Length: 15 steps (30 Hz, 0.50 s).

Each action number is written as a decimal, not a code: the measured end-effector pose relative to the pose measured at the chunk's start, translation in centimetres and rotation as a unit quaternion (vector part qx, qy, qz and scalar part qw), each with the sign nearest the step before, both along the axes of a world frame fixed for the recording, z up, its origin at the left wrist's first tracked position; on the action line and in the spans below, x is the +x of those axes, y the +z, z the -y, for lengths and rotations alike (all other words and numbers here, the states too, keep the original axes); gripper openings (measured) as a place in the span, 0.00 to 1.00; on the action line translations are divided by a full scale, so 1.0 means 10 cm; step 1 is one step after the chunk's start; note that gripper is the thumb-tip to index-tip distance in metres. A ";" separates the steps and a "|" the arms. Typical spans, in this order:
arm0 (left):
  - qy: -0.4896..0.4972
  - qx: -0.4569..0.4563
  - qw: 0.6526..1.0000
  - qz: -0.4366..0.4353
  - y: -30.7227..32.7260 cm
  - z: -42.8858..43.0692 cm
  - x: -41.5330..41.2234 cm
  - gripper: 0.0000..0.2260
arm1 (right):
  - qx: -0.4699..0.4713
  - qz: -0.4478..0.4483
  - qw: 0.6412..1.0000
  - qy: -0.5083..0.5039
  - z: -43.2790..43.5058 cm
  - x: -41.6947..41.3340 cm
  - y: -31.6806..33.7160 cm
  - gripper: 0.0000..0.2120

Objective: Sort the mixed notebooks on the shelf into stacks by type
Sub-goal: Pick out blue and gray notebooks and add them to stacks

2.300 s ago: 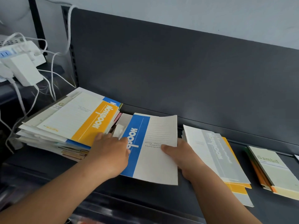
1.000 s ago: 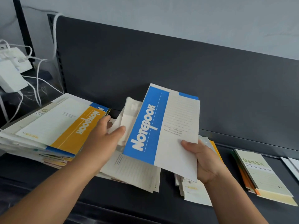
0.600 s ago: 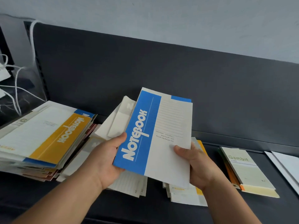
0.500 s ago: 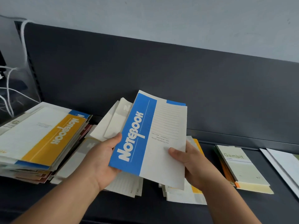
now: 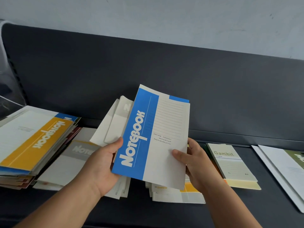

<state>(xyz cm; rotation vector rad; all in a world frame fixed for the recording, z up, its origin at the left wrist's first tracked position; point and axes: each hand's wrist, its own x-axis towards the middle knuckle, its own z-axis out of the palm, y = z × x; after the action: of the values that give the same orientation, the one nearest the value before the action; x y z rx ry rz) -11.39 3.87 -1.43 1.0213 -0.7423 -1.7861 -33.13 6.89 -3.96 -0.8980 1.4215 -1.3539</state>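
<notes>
**Blue notebook held above the shelf**

Both hands grip the blue notebook (image 5: pixel 153 139) over the shelf (image 5: pixel 246 203): left hand (image 5: pixel 102 167) curled round its blue edge, right hand (image 5: pixel 194 163) pinching its pale edge, thumb on the cover. A mixed stack (image 5: pixel 32 145) lies to the left.

The dark shelf (image 5: pixel 164 214) holds a mixed pile (image 5: pixel 32 145), Gambit stack (image 5: pixel 230 163), white notebooks (image 5: pixel 283 170).

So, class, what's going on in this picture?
A person is sorting notebooks on a dark shelf. The left hand and right hand both grip a blue-banded notebook, held tilted above the shelf, with grey-banded notebooks fanned behind it. A mixed pile topped by a yellow-banded notebook lies at the left. A Gambit notebook stack lies at the right.
</notes>
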 end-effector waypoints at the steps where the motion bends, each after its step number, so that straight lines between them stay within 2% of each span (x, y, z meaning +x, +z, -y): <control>1: 0.000 0.002 1.000 0.000 0.00 -0.01 -0.03 0.11 | 0.001 -0.001 1.000 -0.007 -0.01 -0.03 0.00 0.17; 6: 0.010 -0.001 1.000 -0.005 0.02 -0.04 -0.18 0.14 | 0.012 -0.002 0.999 -0.030 -0.08 -0.25 -0.02 0.17; 10: 0.040 -0.021 0.999 0.017 0.00 -0.08 -0.29 0.11 | 0.025 -0.001 1.000 -0.016 -0.14 -0.43 -0.05 0.13; 13: 0.054 -0.030 0.998 0.015 -0.03 -0.10 -0.35 0.11 | 0.053 -0.054 0.997 -0.002 -0.16 -0.59 -0.01 0.11; 15: 0.065 -0.032 0.997 0.008 -0.05 -0.11 -0.39 0.11 | 0.066 -0.128 0.990 -0.001 -0.15 -0.70 0.04 0.12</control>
<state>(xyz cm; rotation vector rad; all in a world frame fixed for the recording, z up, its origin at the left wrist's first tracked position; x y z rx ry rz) -15.24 4.97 -1.89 1.0192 -0.7230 -1.6344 -40.11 8.41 -3.53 -1.0092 1.6873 -1.1612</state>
